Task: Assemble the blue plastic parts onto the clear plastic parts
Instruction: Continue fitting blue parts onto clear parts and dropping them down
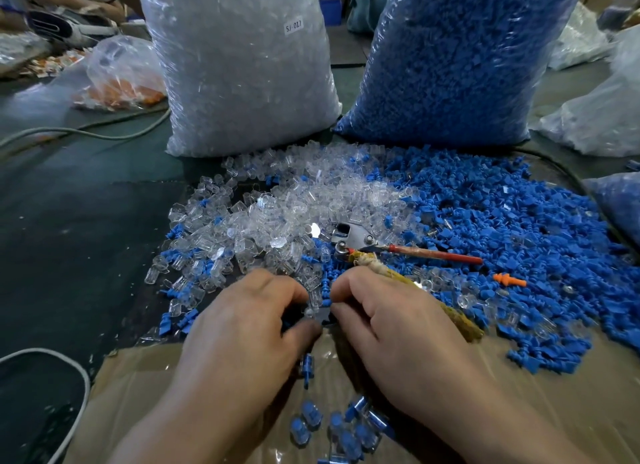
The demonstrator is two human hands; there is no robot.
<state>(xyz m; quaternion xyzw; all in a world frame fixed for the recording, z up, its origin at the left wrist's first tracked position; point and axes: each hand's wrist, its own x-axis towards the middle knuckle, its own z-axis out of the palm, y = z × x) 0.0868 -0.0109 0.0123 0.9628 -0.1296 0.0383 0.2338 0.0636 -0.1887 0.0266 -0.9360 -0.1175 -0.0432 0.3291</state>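
2 tall bags stand at the back of the tabletop [69,228]: the bag of clear parts [242,65] on the left and the bag of blue parts [457,58] on the right. In front of them the loose clear pile [277,210] and blue pile [502,221] run together, with pliers [360,238] lying where they meet. Nearer, the left hand [242,325] and right hand [398,321] meet fingertip to fingertip over a cardboard sheet [519,401], fingers curled. The left pinches a clear part [309,311] and the right a blue part [326,313], both largely hidden. Finished pieces [346,425] lie between the wrists. The parts look light, stiff and slick. Each is probably best held by its sides, keeping the mating ends free.
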